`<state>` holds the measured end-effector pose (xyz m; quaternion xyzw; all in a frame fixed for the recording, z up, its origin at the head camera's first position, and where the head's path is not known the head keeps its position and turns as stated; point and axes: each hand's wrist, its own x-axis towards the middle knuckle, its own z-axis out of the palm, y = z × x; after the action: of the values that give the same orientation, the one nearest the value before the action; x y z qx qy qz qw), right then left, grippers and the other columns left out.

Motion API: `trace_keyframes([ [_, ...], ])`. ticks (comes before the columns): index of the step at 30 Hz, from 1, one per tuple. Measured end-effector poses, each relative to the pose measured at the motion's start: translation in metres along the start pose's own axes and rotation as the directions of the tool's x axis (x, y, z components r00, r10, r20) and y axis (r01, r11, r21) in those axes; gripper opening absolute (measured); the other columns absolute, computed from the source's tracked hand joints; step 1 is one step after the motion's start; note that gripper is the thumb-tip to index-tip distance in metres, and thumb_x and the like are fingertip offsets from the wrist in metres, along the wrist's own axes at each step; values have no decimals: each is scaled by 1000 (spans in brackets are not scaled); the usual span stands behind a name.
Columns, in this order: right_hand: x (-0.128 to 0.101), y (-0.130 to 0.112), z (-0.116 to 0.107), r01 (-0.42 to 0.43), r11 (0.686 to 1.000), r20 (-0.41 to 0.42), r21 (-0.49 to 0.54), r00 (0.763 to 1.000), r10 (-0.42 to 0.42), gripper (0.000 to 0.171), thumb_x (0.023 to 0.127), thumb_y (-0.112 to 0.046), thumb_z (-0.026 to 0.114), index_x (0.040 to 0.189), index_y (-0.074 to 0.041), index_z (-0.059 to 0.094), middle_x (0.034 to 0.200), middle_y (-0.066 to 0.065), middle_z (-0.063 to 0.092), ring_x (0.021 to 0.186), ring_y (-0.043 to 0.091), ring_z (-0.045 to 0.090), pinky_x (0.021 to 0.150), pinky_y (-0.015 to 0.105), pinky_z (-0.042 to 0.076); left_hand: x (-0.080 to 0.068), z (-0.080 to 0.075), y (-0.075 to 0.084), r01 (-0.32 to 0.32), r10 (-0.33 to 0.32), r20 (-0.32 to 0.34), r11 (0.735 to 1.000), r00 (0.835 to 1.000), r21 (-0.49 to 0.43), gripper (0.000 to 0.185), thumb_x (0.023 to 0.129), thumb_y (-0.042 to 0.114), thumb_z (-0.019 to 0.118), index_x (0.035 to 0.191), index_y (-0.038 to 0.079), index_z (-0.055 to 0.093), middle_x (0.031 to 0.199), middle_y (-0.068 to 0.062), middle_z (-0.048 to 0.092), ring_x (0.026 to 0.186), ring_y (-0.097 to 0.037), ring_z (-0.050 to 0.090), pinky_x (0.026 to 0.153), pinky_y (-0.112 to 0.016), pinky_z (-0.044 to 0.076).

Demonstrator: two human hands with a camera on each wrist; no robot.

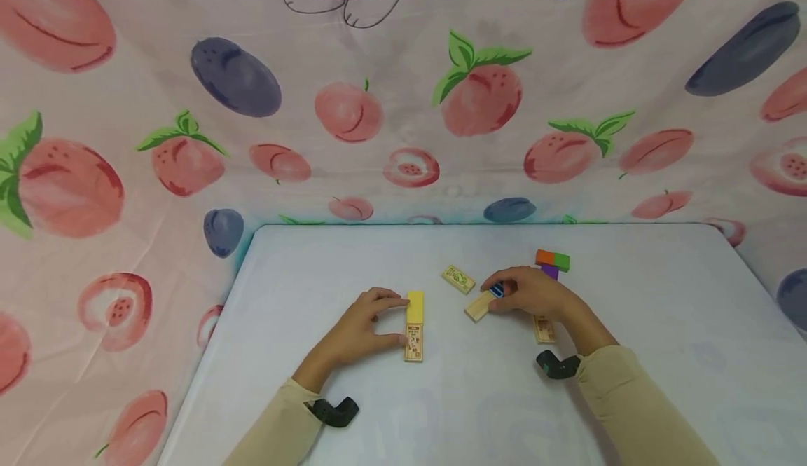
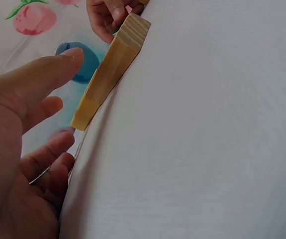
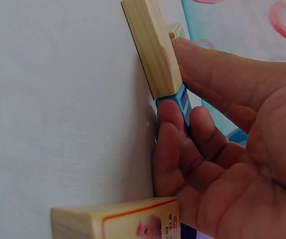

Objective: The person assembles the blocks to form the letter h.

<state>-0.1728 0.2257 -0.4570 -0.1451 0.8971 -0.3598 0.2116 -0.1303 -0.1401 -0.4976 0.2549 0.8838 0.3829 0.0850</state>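
Observation:
My left hand (image 1: 362, 329) reaches beside a yellow block (image 1: 415, 307) and a printed wooden block (image 1: 413, 343) lying end to end. Its forefinger is at the yellow block and its thumb at the printed one, with a wide gap between them. In the left wrist view the fingers are parted and grip nothing. My right hand (image 1: 526, 291) has its fingertips curled round a blue striped block (image 1: 497, 289), partly hidden under them. A plain wooden block (image 1: 479, 307) meets the blue one's end. In the right wrist view the thumb lies along the plain block (image 3: 155, 50).
A wooden block with a green print (image 1: 458, 279) lies behind, between the hands. By the right hand are an orange block (image 1: 545, 257), a green block (image 1: 562, 262), a purple block (image 1: 550, 271) and another printed wooden block (image 1: 544, 330). Fruit-patterned cloth surrounds the white table (image 1: 454, 410).

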Motion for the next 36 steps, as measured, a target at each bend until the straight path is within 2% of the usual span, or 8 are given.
trace_keyframes([
  [8, 0, -1, 0, -14, 1000, 4, 6, 1000, 14, 37, 86, -32, 83, 120, -18, 74, 80, 1, 54, 74, 16, 47, 65, 27, 36, 1, 1, -6, -22, 20, 57, 1000, 998, 23, 63, 83, 46, 83, 140, 29, 62, 142, 3, 54, 135, -20, 46, 111, -49, 42],
  [20, 0, -1, 2, -18, 999, 9, -45, 1000, 18, 37, 86, -31, 82, 121, -20, 75, 78, 0, 52, 75, 17, 47, 64, 27, 35, 0, 4, -6, -23, 20, 57, 998, 998, 60, 61, 84, 47, 82, 139, 30, 63, 143, 4, 53, 135, -19, 45, 111, -49, 43],
  [28, 0, -3, 6, 42, 994, -25, -98, 999, -45, 35, 86, -24, 83, 119, -16, 75, 73, 0, 49, 69, 17, 45, 59, 25, 34, -1, 3, -6, -32, 28, 53, 997, 998, 68, 61, 84, 45, 83, 139, 29, 63, 143, 4, 53, 135, -19, 46, 111, -49, 42],
  [36, 3, -6, 8, -4, 993, -33, -117, 999, 0, 31, 85, -27, 84, 114, -19, 75, 77, 1, 48, 73, 18, 46, 62, 28, 33, 0, 3, -8, -37, 34, 48, 998, 998, 58, 61, 83, 44, 84, 139, 29, 63, 143, 5, 53, 135, -19, 45, 111, -49, 42],
])
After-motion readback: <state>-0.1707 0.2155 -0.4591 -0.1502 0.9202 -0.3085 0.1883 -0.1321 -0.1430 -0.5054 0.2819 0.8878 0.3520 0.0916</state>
